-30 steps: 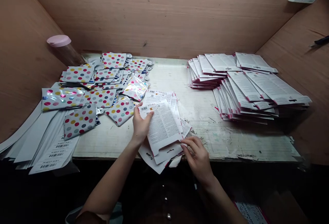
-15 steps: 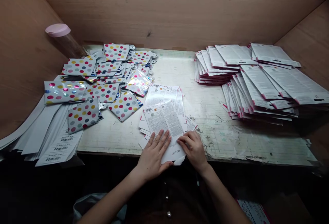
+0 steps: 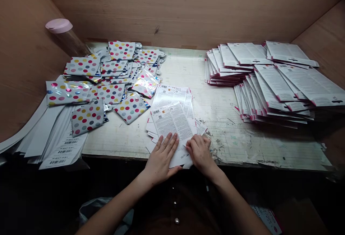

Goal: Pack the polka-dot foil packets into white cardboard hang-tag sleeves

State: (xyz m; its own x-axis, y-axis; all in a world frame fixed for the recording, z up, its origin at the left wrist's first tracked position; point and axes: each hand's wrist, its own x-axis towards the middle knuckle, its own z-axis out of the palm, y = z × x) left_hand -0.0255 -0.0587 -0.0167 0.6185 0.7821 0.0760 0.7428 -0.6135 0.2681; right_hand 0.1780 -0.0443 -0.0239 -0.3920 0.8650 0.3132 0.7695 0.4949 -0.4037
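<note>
A flat white printed carton [image 3: 174, 121], with a barcode and dense text, lies tilted on top of a loose pile of similar cartons [image 3: 167, 96] at the table's front edge. My left hand [image 3: 165, 152] rests flat on its lower left part, fingers spread. At the lower right edge, my right hand [image 3: 201, 154] is closed, fingers curled in against the carton. Its fingertips are partly hidden. A pale, lifted bit of the carton's bottom end [image 3: 188, 164] shows between the hands.
Polka-dot pouches [image 3: 105, 93] are heaped on the left, beside barcode label sheets [image 3: 63, 148]. A pink-lidded bottle [image 3: 68, 37] leans in the back left corner. Stacks of pink-edged printed packs [image 3: 280, 84] stand on the right. Wooden panels [image 3: 172, 8] enclose the table.
My right hand's fingers have curled in more tightly at the carton's edge. My left hand stays flat on the carton. The whole view has shifted slightly.
</note>
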